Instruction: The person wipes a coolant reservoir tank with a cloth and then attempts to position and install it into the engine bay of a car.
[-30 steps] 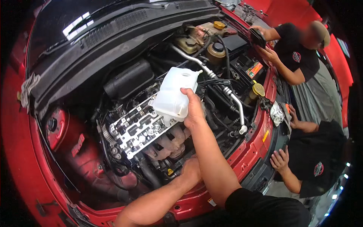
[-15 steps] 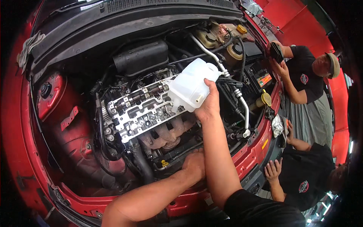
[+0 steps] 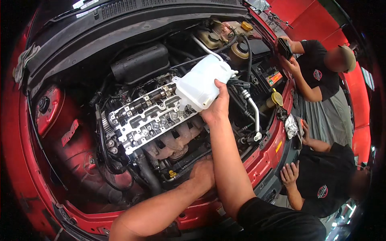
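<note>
A translucent white plastic coolant reservoir (image 3: 203,82) is held up over the engine by my right hand (image 3: 217,102). The thumb presses on its near face and the other fingers are hidden beneath it. Behind the reservoir lies the opened cylinder head (image 3: 150,120), its camshaft and valve bores exposed. My left hand (image 3: 202,172) is low near the front of the engine bay, tucked against my right forearm. Its fingers are hidden behind that forearm, so what they touch cannot be seen. The rusty exhaust manifold (image 3: 173,142) lies just beyond it.
A battery (image 3: 270,76) and an amber fluid reservoir (image 3: 240,52) are on the right. A silver pipe (image 3: 252,110) runs near them. Beyond the red front edge (image 3: 263,156) are two people, one holding a dark object (image 3: 284,48), the other beside a crumpled cloth (image 3: 291,127).
The coolant reservoir has turned slightly in my right hand, so its neck shows less. The whole view has shifted a little. My left hand stays at my right forearm.
</note>
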A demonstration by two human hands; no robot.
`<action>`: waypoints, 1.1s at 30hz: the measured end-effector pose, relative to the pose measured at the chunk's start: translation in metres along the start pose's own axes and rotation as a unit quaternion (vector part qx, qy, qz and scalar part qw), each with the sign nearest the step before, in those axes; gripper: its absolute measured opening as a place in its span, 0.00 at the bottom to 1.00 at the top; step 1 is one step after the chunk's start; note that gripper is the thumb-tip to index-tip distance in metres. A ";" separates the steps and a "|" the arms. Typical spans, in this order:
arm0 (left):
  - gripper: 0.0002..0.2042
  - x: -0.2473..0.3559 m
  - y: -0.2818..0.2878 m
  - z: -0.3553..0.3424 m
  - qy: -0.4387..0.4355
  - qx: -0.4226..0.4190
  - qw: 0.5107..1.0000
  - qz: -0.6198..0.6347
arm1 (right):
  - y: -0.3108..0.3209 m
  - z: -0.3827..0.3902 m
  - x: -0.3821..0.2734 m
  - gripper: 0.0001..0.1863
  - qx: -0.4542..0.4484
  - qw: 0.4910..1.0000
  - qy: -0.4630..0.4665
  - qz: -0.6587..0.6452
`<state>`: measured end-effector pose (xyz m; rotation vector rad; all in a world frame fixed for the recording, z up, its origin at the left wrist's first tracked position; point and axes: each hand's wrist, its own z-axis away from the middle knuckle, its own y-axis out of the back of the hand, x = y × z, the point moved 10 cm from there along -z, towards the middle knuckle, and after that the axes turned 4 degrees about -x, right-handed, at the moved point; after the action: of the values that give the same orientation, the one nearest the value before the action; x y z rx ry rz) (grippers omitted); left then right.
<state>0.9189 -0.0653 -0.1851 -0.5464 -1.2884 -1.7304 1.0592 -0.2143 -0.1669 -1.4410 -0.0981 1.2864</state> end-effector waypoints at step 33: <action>0.14 0.030 -0.002 0.000 -0.101 0.025 0.991 -0.080 | -0.025 -0.181 0.012 0.39 -0.010 0.999 0.041 -0.031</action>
<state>0.9024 -0.0769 -0.1632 -0.6157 -1.5509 -1.8034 1.2082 -0.3156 -0.2002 -1.4946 -0.0989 1.1775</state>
